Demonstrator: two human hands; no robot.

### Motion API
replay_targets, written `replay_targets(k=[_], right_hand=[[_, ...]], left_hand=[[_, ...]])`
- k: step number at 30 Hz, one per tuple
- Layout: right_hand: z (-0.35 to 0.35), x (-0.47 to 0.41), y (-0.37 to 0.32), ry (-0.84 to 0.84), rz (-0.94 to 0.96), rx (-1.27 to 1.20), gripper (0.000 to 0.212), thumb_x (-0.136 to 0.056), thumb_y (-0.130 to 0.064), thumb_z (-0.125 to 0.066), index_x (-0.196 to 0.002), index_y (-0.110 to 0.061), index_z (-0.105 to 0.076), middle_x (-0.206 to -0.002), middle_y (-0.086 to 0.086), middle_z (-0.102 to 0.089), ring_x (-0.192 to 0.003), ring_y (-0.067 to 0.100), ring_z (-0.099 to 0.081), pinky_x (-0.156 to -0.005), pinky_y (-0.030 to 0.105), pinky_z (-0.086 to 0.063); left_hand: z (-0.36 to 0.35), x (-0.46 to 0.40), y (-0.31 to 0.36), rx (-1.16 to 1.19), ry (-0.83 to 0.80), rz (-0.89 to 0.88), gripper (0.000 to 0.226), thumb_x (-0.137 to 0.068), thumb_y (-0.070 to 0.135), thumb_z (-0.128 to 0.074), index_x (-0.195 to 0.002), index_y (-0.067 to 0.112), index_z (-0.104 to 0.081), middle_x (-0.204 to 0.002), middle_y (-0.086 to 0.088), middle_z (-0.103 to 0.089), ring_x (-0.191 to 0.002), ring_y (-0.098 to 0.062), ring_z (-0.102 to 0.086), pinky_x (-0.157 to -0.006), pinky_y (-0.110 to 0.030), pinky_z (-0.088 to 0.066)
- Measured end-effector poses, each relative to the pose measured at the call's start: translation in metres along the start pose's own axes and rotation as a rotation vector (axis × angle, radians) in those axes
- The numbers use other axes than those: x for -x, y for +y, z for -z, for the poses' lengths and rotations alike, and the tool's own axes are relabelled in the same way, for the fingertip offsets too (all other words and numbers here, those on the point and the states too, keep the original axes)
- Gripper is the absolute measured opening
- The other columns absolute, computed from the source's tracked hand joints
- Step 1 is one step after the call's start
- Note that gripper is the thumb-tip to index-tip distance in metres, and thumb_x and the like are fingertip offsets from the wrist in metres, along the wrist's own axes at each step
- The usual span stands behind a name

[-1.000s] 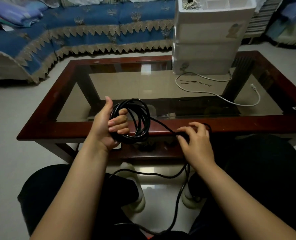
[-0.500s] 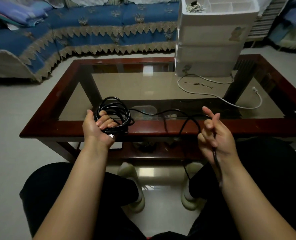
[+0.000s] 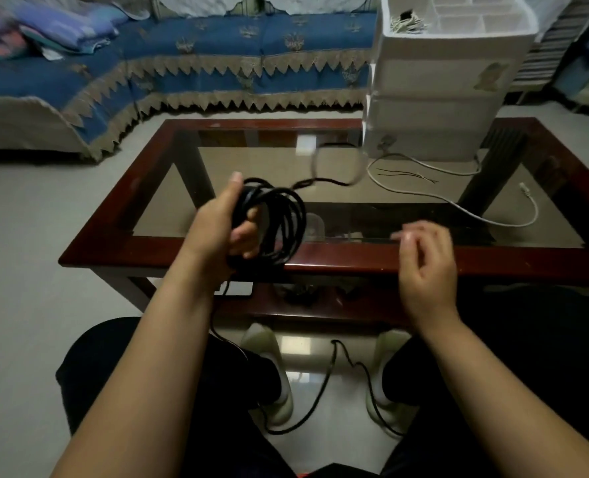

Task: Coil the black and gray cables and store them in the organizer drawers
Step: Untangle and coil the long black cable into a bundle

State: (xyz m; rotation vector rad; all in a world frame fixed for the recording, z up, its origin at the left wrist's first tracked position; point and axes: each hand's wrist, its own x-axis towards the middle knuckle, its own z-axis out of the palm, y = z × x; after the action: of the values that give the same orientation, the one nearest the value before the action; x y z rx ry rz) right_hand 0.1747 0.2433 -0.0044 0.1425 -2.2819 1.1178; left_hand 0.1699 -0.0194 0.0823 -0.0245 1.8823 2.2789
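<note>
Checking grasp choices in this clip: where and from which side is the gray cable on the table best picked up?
Take the gray cable on its bare middle run over the glass, coming from above and the near side with the free right hand. That stretch lies flat and apart from other things; its far loop curls against the white organizer, and the plug end is small.
</note>
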Motion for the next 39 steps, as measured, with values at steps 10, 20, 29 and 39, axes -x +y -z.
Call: replay_targets(k=[10, 20, 29, 39], right_hand=[[0.015, -0.06, -0.091, -1.002, -0.051, -0.382, 0.052, -0.089, -0.056, -0.027, -0.104, -0.024, -0.066, -0.096, -0.008, -0.07, -0.096, 0.005, -0.064, -0.092, 0.028, -0.05], [0.026, -0.056, -0.064, -1.373, -0.231, -0.109, 0.018, -0.088, -0.036, -0.061, -0.102, -0.025, -0.065, -0.076, -0.007, -0.069, -0.07, 0.009, -0.066, -0.064, 0.02, -0.052], [0.033, -0.059, -0.052, -0.976, -0.138, 0.209, 0.037, -0.074, -0.067, -0.056, -0.096, -0.037, -0.061, -0.1, -0.014, -0.058, -0.093, 0.004, -0.057, -0.088, 0.033, -0.05], [-0.015, -0.031, -0.062, -0.213, 0.254, 0.588, 0.017, -0.079, -0.031, -0.069, -0.092, -0.02, -0.071, -0.086, 0.004, -0.055, -0.084, 0.027, -0.051, -0.069, 0.034, -0.032]], left_hand=[[-0.021, 0.013, -0.004, -0.149, -0.568, 0.16, 0.05, -0.097, 0.046, -0.034, -0.06, 0.017, -0.053, -0.041, 0.009, -0.037, -0.032, -0.008, -0.025, -0.039, -0.028, -0.013], [0.015, 0.008, -0.009, -0.024, -0.426, 0.167, 0.052, -0.097, 0.046, -0.035, -0.057, 0.016, -0.049, -0.036, 0.009, -0.033, -0.028, -0.007, -0.027, -0.038, -0.024, -0.017], [0.022, 0.0, -0.02, 0.511, -0.284, 0.215, 0.056, -0.097, 0.045, -0.036, -0.052, 0.016, -0.05, -0.028, 0.007, -0.036, -0.02, -0.003, -0.034, -0.032, -0.015, -0.02], [-0.015, 0.004, -0.011, 0.311, -0.452, 0.288, 0.049, -0.093, 0.047, -0.042, -0.058, 0.013, -0.05, -0.033, 0.01, -0.034, -0.025, -0.002, -0.031, -0.033, -0.016, -0.026]])
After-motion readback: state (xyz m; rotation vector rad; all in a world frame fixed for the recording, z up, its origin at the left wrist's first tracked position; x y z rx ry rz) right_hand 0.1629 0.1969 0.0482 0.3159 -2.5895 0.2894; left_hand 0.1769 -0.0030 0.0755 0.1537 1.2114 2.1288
